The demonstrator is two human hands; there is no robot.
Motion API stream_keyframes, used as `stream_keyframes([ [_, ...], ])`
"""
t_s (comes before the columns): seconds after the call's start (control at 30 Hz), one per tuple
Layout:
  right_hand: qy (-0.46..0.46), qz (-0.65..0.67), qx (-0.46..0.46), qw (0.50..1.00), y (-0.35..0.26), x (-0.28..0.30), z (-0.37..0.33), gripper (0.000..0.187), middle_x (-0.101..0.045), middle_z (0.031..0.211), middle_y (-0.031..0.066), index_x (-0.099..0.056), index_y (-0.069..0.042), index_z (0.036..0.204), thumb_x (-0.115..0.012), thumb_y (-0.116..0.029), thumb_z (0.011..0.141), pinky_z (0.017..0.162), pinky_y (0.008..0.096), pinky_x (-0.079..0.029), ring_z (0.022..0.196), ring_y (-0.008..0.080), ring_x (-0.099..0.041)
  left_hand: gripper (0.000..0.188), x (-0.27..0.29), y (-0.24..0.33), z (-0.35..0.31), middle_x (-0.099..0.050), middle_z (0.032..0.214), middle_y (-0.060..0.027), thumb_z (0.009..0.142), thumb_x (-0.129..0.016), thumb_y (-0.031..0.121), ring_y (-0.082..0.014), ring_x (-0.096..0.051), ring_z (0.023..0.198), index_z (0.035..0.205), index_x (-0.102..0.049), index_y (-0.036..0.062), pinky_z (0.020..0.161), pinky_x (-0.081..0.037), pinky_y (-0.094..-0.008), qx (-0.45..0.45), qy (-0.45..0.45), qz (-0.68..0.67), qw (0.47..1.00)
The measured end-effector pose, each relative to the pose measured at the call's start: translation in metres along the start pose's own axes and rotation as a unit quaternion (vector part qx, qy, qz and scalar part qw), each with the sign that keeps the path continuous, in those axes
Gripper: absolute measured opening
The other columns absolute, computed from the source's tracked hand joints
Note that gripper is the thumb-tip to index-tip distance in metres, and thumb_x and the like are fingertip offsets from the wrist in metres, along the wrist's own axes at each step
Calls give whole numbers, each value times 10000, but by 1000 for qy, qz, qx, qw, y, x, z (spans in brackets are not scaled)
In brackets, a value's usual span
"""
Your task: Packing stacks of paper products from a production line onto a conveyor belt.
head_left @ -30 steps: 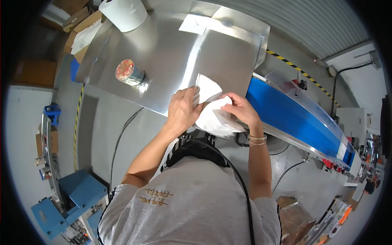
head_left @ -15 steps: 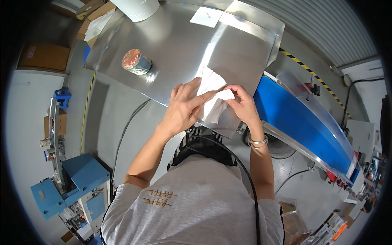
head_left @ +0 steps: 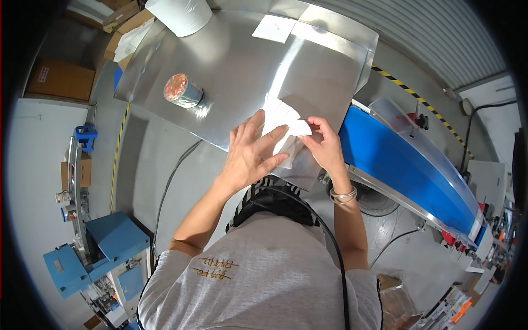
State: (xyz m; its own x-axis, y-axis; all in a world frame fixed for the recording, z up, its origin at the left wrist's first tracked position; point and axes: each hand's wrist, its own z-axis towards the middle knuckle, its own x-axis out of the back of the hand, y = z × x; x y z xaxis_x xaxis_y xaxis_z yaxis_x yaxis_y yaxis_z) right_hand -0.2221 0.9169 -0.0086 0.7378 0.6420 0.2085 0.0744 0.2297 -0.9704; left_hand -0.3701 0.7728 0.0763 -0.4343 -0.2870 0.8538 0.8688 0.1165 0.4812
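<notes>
A fan of thin white paper-like pieces (head_left: 282,114) lies on the near edge of the shiny metal table (head_left: 236,66). My left hand (head_left: 246,153) rests over its left side with fingers spread, the fingertips touching the white pieces. On the right, my right hand (head_left: 328,152) pinches the corner of a white piece (head_left: 297,130) between thumb and fingers. Part of the stack is hidden under my left fingers. Whether the pieces are paper or cloth is hard to tell.
A tin with a red-stained top (head_left: 183,91) stands at the table's left. Farther back are a white bucket-like container (head_left: 180,15) and a white square sheet (head_left: 273,28). A blue conveyor belt (head_left: 396,159) runs along the right. A black cable (head_left: 330,234) hangs before me.
My left fingers have spread and lifted a little, with the thumb now stretched over the white pieces. My right hand keeps its pinch on the corner. The whole view has shifted slightly.
</notes>
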Motion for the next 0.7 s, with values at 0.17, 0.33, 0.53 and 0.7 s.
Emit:
stream_keyframes([
  [0.17, 13, 1, 5, 1000, 5, -3, -4, 358, -630, 1006, 42, -558, -26, 1076, -715, -16, 754, 822, 263, -483, 919, 130, -593, 502, -5, -1, -2, -379, 1360, -226, 740, -726, 283, -370, -428, 1184, 1225, -604, 240, 946, -346, -459, 4, 2, 9, 1000],
  [0.33, 43, 6, 24, 999, 5, -7, -4, 352, -636, 984, 44, -560, -30, 1060, -719, -14, 746, 824, 268, -485, 917, 136, -600, 503, -9, -3, -4, -391, 1363, -230, 739, -724, 163, -368, -431, 1200, 1218, -612, 264, 930, -358, -445, -16, 19, 6, 1000],
  [0.53, 31, -4, 8, 999, 1, -4, -4, 364, -630, 1002, 51, -559, -37, 1057, -728, -17, 735, 841, 278, -480, 918, 147, -598, 473, -13, -6, -6, -394, 1372, -225, 735, -726, 162, -362, -436, 1206, 1187, -639, 270, 930, -365, -442, -15, 25, 3, 1000],
  [0.7, 19, -18, 34, 999, 4, 0, -3, 381, -623, 1011, 55, -555, -39, 1068, -734, -25, 731, 843, 283, -478, 940, 154, -592, 457, -11, -5, -4, -380, 1387, -211, 720, -737, 130, -359, -420, 1222, 1149, -665, 271, 941, -357, -443, -3, 19, -20, 1000],
])
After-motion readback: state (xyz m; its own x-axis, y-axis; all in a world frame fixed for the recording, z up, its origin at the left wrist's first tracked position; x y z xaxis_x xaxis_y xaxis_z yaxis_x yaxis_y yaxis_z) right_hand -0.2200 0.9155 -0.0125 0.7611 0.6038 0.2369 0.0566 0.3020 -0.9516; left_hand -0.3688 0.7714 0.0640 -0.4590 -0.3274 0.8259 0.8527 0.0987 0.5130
